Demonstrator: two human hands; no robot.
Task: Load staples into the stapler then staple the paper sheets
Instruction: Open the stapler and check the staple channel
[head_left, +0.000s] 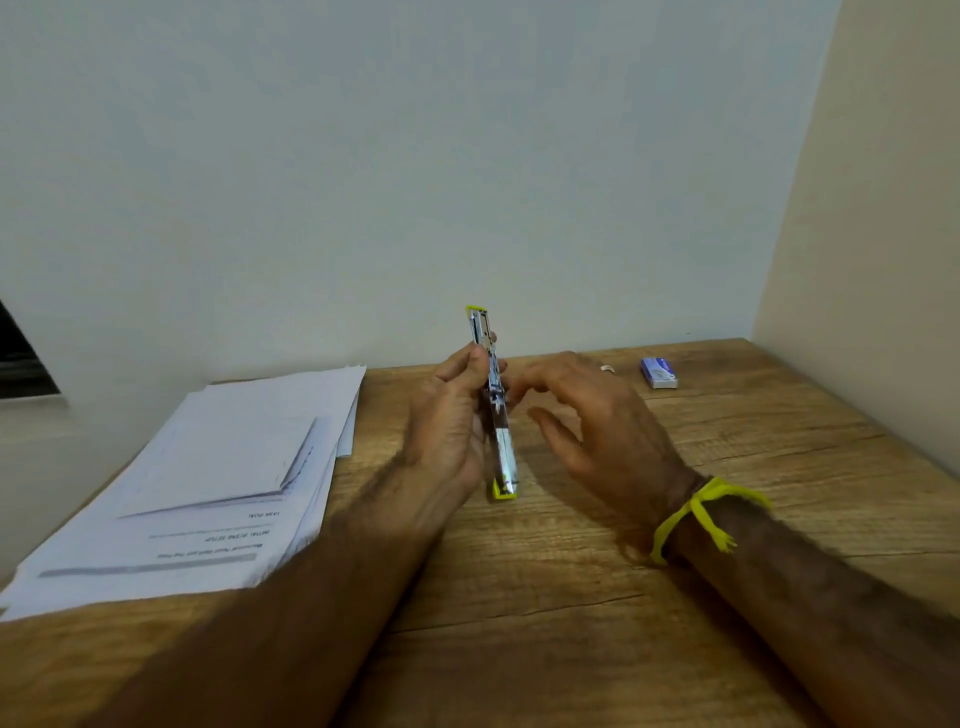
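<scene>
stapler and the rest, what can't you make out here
Head view:
- stapler: whether staples are inside, blurred, partly behind the left hand.
- right hand fingertips: motion-blurred.
- small box: label too small.
- paper sheets: text blurred, corner cut by the left edge.

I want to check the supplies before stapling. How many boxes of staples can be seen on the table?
1. The small staple box lies at the far right of the wooden table, beyond the right hand. Others could lie out of view.
</scene>
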